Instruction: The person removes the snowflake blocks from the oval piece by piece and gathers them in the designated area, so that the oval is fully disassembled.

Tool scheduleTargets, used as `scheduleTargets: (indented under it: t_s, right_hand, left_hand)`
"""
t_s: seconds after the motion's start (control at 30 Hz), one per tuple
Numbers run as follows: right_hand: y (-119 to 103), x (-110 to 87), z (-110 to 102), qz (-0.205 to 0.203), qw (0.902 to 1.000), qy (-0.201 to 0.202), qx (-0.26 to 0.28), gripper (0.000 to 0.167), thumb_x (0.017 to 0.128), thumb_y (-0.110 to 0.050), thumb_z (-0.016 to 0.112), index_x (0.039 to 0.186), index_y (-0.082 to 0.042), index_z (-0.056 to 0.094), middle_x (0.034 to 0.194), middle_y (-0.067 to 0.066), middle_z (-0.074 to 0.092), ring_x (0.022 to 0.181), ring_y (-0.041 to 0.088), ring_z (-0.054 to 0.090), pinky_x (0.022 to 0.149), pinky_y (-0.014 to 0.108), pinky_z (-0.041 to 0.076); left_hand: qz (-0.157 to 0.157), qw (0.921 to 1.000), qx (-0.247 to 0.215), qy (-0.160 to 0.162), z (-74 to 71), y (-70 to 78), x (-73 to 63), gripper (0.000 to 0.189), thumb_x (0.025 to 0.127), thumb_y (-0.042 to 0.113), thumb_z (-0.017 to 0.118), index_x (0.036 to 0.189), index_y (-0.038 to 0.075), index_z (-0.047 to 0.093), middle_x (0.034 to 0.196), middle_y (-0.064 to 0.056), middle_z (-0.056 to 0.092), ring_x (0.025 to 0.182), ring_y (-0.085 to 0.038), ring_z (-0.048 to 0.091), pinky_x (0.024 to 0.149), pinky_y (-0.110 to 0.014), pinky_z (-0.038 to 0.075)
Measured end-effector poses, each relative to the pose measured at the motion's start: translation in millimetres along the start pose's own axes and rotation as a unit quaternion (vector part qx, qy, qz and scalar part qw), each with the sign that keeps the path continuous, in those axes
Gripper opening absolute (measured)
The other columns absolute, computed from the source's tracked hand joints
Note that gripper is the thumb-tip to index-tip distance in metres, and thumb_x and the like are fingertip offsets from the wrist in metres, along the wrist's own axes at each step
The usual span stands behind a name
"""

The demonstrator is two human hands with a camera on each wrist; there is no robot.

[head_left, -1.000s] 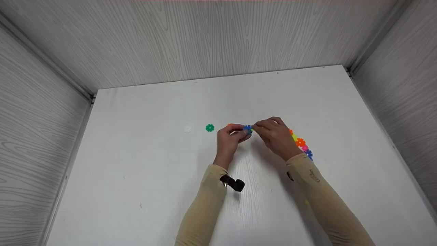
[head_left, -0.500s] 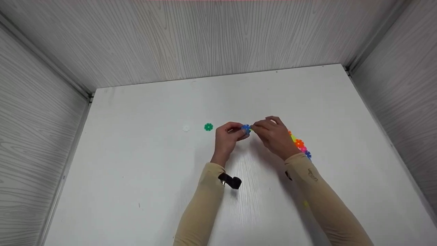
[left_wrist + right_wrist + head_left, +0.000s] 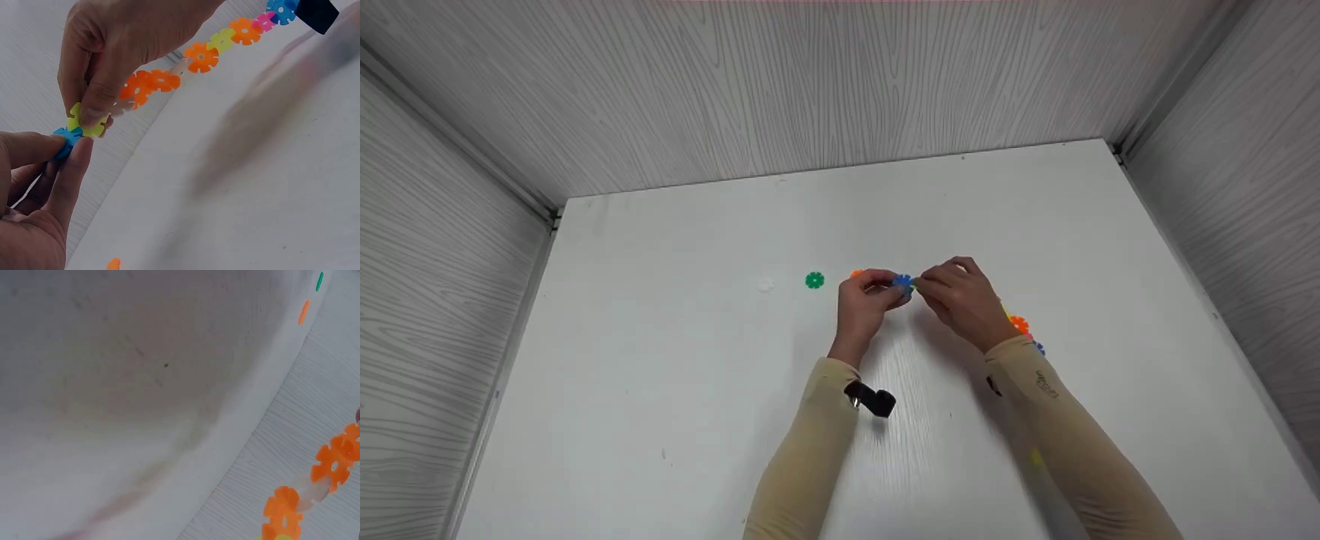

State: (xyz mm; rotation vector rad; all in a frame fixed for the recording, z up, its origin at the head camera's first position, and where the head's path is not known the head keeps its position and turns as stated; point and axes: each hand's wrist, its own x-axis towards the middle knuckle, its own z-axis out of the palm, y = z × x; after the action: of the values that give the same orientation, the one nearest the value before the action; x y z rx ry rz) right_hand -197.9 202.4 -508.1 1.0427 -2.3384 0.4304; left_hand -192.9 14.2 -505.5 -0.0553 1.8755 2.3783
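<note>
My left hand (image 3: pixel 861 311) pinches a blue snowflake disc (image 3: pixel 67 142) between thumb and fingers. Opposite it, my right hand (image 3: pixel 966 304) pinches a yellow snowflake disc (image 3: pixel 93 128), which meets the blue one at its edge; how deep their slots sit together I cannot tell. From the yellow disc a chain of linked discs (image 3: pixel 201 57) runs under the right hand, in orange, clear, yellow, pink and blue. Part of that chain (image 3: pixel 334 466) also shows in the right wrist view, while neither hand's fingers can be made out clearly there.
On the white table (image 3: pixel 660 337) a green disc (image 3: pixel 814 280) and a whitish disc (image 3: pixel 766 284) lie left of the hands. An orange disc (image 3: pixel 856 274) is partly hidden behind the left hand. Something yellow (image 3: pixel 1037 456) shows beside the right sleeve. Panel walls (image 3: pixel 840 82) surround the table.
Both hands keep nearly the same place, holding the blue and yellow discs together. The visible part of the chain beside the right wrist has sunk slightly toward the sleeve.
</note>
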Motion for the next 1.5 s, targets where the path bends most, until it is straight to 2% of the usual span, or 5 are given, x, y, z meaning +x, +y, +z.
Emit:
scheduleTargets:
  t_s: [0.27, 0.5, 0.8, 1.17, 1.5]
  right_hand:
    - [-4, -3.7, 3, 0.003, 0.9996, -0.002, 0.028, 0.026, 0.081, 0.001, 0.079, 0.106, -0.003, 0.073, 0.098, 0.009, 0.067, 0.092, 0.027, 0.061, 0.092, 0.040, 0.048]
    - [1, -7.0, 2, 0.012, 0.9997, 0.003, 0.020, 0.033, 0.085, 0.004, 0.073, 0.117, -0.005, 0.072, 0.096, 0.008, 0.068, 0.090, 0.026, 0.062, 0.096, 0.045, 0.044]
    - [4, -9.9, 0, 0.040, 0.9991, -0.003, 0.011, 0.029, 0.084, 0.001, 0.076, 0.113, -0.005, 0.073, 0.102, 0.010, 0.068, 0.095, 0.026, 0.065, 0.096, 0.043, 0.046]
    - [1, -9.1, 0, 0.060, 0.9979, 0.005, 0.023, 0.025, 0.085, 0.004, 0.073, 0.110, -0.004, 0.073, 0.103, 0.011, 0.068, 0.095, 0.028, 0.064, 0.093, 0.044, 0.046]
    - [-1, -10.2, 5, 0.047, 0.9982, 0.015, 0.035, 0.025, 0.084, 0.005, 0.073, 0.108, -0.003, 0.073, 0.102, 0.011, 0.066, 0.095, 0.028, 0.062, 0.090, 0.044, 0.047]
  left_hand:
    - [-0.033, 0.9992, -0.013, 0.017, -2.9, -4.6, -3.2, 0.016, 0.084, -0.011, 0.070, 0.099, -0.005, 0.069, 0.097, -0.017, 0.066, 0.089, -0.027, 0.070, 0.078, -0.034, 0.058]
    - [-0.003, 0.9984, -0.028, 0.049, -9.4, -1.8, 1.8, 0.016, 0.084, -0.013, 0.068, 0.100, -0.008, 0.068, 0.098, -0.020, 0.065, 0.090, -0.029, 0.069, 0.077, -0.035, 0.059]
    - [-0.076, 0.9931, -0.023, 0.087, -7.6, -5.7, 13.1, 0.014, 0.086, -0.010, 0.069, 0.099, -0.010, 0.071, 0.100, -0.020, 0.066, 0.088, -0.027, 0.071, 0.075, -0.031, 0.059]
    - [-0.072, 0.9921, 0.042, 0.093, -8.6, -13.1, 41.4, 0.010, 0.088, -0.008, 0.067, 0.097, -0.006, 0.072, 0.097, -0.015, 0.069, 0.086, -0.022, 0.071, 0.074, -0.027, 0.058]
    - [-0.114, 0.9727, 0.160, 0.123, -6.3, -19.0, 48.8, 0.008, 0.087, 0.001, 0.071, 0.094, 0.001, 0.075, 0.094, -0.008, 0.069, 0.083, -0.016, 0.068, 0.070, -0.023, 0.057]
